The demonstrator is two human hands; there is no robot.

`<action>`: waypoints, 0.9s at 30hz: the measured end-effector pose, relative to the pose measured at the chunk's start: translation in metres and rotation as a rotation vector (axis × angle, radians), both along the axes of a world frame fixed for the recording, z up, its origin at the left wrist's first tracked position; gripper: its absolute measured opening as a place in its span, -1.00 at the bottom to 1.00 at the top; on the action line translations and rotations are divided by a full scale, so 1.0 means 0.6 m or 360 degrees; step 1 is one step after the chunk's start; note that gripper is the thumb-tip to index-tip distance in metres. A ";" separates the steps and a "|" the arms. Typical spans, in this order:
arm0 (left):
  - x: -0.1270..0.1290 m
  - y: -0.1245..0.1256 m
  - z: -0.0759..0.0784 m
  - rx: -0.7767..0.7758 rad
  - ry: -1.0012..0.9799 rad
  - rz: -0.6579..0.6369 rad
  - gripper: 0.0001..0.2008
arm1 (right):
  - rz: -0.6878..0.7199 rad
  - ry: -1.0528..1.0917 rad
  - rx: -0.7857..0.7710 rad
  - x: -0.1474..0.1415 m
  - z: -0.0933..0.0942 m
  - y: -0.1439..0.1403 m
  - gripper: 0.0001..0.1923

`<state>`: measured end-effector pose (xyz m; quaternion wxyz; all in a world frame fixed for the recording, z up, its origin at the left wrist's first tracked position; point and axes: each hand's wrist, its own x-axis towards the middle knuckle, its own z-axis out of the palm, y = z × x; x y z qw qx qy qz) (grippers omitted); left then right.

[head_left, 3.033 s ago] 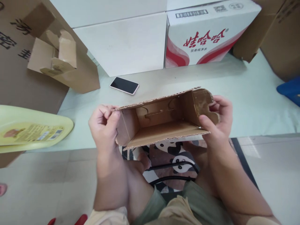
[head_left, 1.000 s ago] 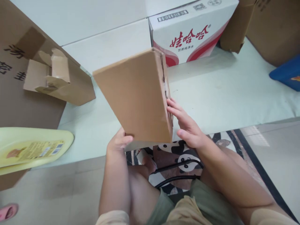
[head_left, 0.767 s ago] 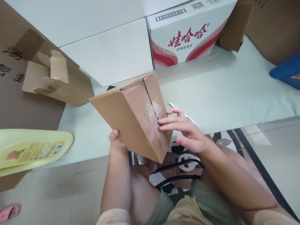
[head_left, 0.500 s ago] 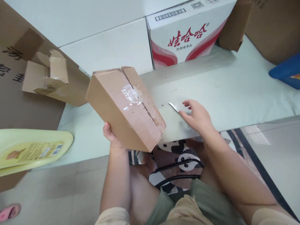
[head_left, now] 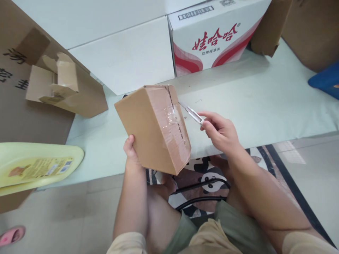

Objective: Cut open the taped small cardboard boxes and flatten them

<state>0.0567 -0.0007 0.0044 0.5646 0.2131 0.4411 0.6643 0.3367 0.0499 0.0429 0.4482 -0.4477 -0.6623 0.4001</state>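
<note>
A brown cardboard box [head_left: 148,123] is tilted above the table's near edge, with my left hand [head_left: 131,150] gripping its lower left side. The thumb shows; the other fingers are hidden beneath. Clear tape [head_left: 171,118] covers the face turned to the right, and a dark, ragged seam runs along it. My right hand [head_left: 218,130] is closed around a utility knife [head_left: 195,115] with a pale handle. Its blade points up and left, its tip close to the taped face; whether it touches I cannot tell.
A white-and-red carton [head_left: 212,46] and white boxes [head_left: 124,56] line the back of the pale table [head_left: 265,98]. To the left stand an opened small carton [head_left: 84,93] and a yellow bottle [head_left: 39,164]. Something blue [head_left: 325,83] lies at the right edge.
My right hand has picked up the utility knife from the table and brought it to the box. My left hand has turned the box, moving it slightly right.
</note>
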 end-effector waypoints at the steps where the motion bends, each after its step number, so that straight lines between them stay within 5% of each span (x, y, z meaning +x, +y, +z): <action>1: 0.000 0.000 0.001 0.0015 -0.0004 -0.0008 -0.55 | 0.0007 -0.0005 0.0072 -0.002 0.006 -0.004 -0.70; 11: 0.006 -0.003 0.007 -0.0036 0.0058 -0.0079 -0.51 | -0.0062 -0.0410 0.0521 -0.002 0.025 -0.018 -0.70; 19: 0.018 -0.001 0.011 0.0023 0.0116 0.0027 -0.46 | -0.0215 -0.0784 0.0481 -0.002 0.049 -0.039 -0.68; 27: 0.025 0.002 0.008 0.0102 0.0146 0.0186 -0.45 | -0.0128 -0.0940 0.0500 -0.007 0.054 -0.047 -0.63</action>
